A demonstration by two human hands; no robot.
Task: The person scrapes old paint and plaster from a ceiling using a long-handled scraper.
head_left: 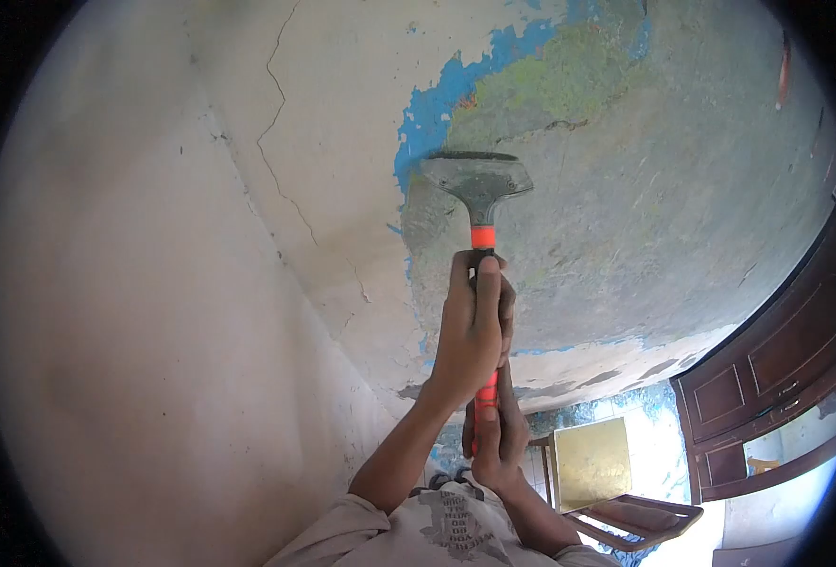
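Note:
A long-handled scraper point(479, 184) with a wide grey head and an orange-red and black handle points up the wall. Its blade edge lies at or close to the wall point(588, 217), beside a strip of blue paint point(418, 128); contact cannot be made out for certain. My left hand point(473, 321) is closed round the upper handle, just below the orange collar. Lower down, my right hand point(501, 444) grips the same handle near its end. Bare grey-green plaster shows behind and right of the head, with pale paint on the left.
A thin crack point(276, 142) runs down the pale paint. The wall meets another wall at a corner on the left. Below right stand a wooden chair point(635, 524), a yellowish panel point(593, 463) and a dark wooden cabinet point(767, 364).

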